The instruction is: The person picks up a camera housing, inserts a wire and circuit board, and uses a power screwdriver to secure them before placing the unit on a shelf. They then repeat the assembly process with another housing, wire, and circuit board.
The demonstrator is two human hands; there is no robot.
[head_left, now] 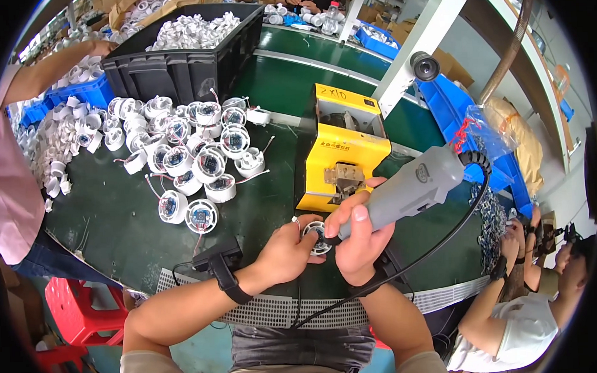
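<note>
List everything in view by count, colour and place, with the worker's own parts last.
Handheld tool: one, grey, in right grip
Held round unit: one, white, in left grip
Cable: one, black, running from tool
Machine: one, yellow and black, bench centre
Loose round units: many, white, heaped left of machine
Crate: one, black, behind heap
Small parts: uncountable, white, filling crate
Bins: several, blue, left, far and right
Bottle: one, clear, far side
Stool: at least one, red, lower left
Bench top: one, green, beneath everything
Other people: at least three, pink, dark and white clothing, left, far, right
Grips: two, bare, lower centre
Forearms: two, bare, lower edge
</note>
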